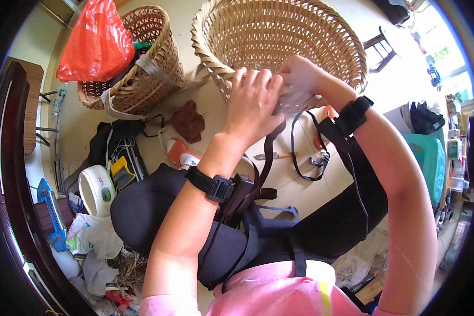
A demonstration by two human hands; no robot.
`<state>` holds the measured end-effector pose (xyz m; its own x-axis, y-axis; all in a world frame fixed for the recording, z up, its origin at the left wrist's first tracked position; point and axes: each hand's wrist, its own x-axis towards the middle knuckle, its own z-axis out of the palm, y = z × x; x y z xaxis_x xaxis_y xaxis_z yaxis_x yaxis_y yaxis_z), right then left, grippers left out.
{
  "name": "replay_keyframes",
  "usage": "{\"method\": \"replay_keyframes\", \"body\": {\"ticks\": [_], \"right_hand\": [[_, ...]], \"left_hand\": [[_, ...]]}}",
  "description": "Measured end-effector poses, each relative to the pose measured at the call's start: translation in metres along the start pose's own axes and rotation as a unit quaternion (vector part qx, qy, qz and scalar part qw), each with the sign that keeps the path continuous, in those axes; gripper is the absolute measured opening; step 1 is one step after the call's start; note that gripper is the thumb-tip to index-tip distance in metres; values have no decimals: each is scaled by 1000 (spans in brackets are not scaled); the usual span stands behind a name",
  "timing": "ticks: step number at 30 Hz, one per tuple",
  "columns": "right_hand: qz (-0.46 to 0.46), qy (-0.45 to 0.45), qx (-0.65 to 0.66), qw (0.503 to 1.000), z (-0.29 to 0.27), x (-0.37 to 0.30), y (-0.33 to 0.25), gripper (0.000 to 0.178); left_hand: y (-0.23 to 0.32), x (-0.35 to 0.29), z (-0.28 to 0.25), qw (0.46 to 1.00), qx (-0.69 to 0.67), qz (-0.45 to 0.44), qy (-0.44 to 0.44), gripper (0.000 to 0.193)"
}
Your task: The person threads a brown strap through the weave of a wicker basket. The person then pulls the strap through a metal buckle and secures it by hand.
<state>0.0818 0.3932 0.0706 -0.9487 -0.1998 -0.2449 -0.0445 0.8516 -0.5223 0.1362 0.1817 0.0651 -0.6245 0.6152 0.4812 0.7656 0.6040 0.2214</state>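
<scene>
A large woven bamboo basket (pixel 279 31) stands in front of me, its thick braided rim curving toward me. My left hand (pixel 254 102) is closed over the near side of the basket, its fingers curled on the rim and its thumb lower down. Right beside it, my right hand (pixel 303 76) is bent at the wrist with its fingers curled in against the same stretch of rim. Those fingers are partly hidden and slightly blurred, so what they pinch does not show. Below the hands, the weave is smeared by motion. Both wrists wear black straps.
A second woven basket (pixel 166 63) at the left holds a red plastic bag (pixel 97 45). On the floor between my legs lie a knife with a wooden handle (pixel 285 155) and a black strap (pixel 295 152). A teal plastic stool (pixel 426 163) stands at the right.
</scene>
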Motion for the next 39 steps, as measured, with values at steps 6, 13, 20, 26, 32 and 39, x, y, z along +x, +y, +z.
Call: {"method": "replay_keyframes", "body": {"ticks": [6, 13, 20, 26, 32, 39], "right_hand": [[24, -13, 30, 999, -1, 4, -5, 34], [-27, 65, -44, 997, -5, -9, -9, 30], [-87, -19, 22, 996, -13, -14, 1, 39], [75, -137, -13, 988, -31, -22, -8, 45], [-30, -102, -90, 990, -12, -13, 0, 37], [75, 10, -48, 996, -1, -11, -1, 39]], "left_hand": [[-1, 4, 0, 999, -40, -9, -2, 57], [4, 7, 1, 999, -35, -21, -9, 54], [4, 8, 5, 997, -67, -22, 11, 49], [6, 8, 5, 998, -50, -21, 20, 46], [7, 7, 2, 996, -90, -27, 10, 79], [6, 8, 2, 993, -114, -24, 16, 81]]}}
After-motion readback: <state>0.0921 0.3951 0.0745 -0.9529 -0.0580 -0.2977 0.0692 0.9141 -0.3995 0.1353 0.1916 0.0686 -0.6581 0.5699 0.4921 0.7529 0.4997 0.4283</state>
